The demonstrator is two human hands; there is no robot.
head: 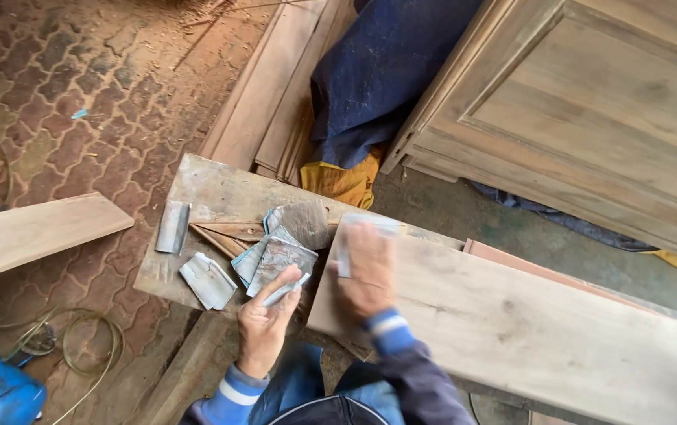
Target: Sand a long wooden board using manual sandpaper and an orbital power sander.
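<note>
Our right hand (366,271) presses sandpaper (354,236) flat on plank (527,330) (blurred); left hand (267,315) fingers pinch sandpaper sheet (279,264). Risk: plank end overhangs table (204,189) edge, may shift.

No packages, labels, signs or screens.

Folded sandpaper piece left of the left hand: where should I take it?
Take the folded sandpaper piece by its lower right corner, from the near side. It lies flat on the work board, apart from the stack, and that corner overhangs the board's edge, so it likely lifts easiest.
</note>
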